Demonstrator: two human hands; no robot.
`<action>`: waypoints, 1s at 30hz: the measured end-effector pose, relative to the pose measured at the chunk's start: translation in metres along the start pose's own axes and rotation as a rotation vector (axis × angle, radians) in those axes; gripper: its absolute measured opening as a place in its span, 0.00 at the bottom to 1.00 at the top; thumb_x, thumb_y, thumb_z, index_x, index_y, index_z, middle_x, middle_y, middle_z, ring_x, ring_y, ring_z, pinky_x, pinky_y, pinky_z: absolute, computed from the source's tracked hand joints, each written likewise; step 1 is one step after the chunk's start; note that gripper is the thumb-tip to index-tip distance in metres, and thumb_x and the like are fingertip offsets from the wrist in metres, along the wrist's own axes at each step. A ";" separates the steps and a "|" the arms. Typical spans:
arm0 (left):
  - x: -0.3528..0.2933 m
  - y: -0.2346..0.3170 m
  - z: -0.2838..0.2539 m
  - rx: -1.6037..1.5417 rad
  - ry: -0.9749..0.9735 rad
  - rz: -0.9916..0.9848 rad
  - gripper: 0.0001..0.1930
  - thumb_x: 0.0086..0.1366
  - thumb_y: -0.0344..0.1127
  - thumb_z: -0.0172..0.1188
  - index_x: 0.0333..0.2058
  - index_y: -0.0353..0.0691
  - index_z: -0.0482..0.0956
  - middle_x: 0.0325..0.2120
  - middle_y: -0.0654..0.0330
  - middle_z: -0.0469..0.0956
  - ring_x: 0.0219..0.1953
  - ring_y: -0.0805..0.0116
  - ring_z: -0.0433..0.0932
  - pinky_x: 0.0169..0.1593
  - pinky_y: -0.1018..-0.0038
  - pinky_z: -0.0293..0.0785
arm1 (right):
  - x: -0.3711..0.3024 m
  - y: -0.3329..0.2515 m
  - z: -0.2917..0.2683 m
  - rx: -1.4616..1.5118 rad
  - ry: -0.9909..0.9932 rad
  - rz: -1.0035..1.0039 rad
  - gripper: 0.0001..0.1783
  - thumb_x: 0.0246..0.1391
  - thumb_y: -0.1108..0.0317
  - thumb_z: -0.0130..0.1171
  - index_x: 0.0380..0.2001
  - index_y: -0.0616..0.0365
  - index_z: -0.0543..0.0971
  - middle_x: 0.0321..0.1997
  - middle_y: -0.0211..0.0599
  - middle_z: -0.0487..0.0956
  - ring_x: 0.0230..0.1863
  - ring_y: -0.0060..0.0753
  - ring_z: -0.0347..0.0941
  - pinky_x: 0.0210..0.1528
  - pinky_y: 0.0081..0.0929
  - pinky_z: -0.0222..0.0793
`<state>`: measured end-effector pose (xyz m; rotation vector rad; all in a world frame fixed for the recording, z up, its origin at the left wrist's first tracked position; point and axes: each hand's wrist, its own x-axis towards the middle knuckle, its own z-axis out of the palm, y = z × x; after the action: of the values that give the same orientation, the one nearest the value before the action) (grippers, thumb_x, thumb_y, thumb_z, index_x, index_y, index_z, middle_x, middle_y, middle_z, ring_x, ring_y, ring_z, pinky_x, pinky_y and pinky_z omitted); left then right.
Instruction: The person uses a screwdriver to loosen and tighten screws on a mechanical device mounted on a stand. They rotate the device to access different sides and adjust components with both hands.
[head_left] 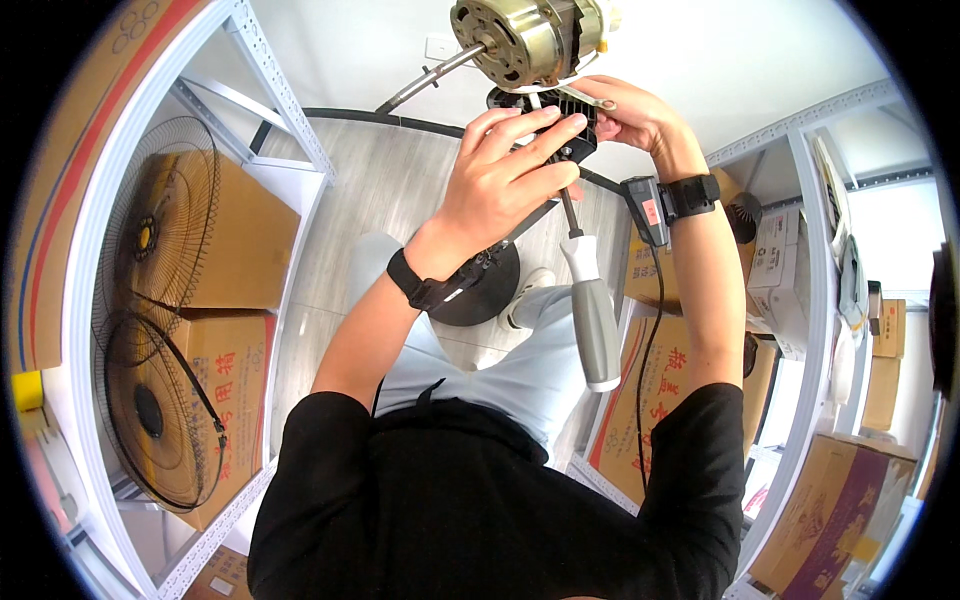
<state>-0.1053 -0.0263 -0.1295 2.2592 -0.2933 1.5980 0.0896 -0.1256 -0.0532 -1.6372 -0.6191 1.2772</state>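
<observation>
A gold-coloured fan motor [530, 40] with a long shaft stands at the top, above a black ribbed bracket [578, 125]. My left hand [505, 170] is closed around the bracket from the left, its fingers laid across it. On the other side, my right hand [630, 115] has its fingers partly hidden behind the bracket. A small metal wrench [605, 104] lies between that hand's thumb and index finger. A screwdriver [595, 310] with a grey and white handle hangs handle-down; its shaft runs up under my left fingers, where its tip is hidden.
Two wire fan guards [160, 230] lean on the left shelf beside cardboard boxes [240, 230]. A round black stand base [480, 290] rests on the floor between my legs. On the right, a metal shelf [800, 400] holds more boxes. A black cable [645, 400] hangs from my right wrist.
</observation>
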 end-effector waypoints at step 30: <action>0.003 0.005 0.001 -0.349 0.151 -0.211 0.09 0.69 0.39 0.57 0.33 0.41 0.78 0.45 0.60 0.84 0.53 0.58 0.79 0.58 0.59 0.68 | 0.001 0.028 0.001 0.092 0.116 -0.191 0.16 0.66 0.61 0.53 0.47 0.60 0.80 0.30 0.19 0.77 0.26 0.11 0.68 0.27 0.10 0.64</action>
<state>-0.1052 -0.0307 -0.1258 1.8328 -0.2612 1.4687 0.0846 -0.1363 -0.0789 -1.5255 -0.6209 1.0499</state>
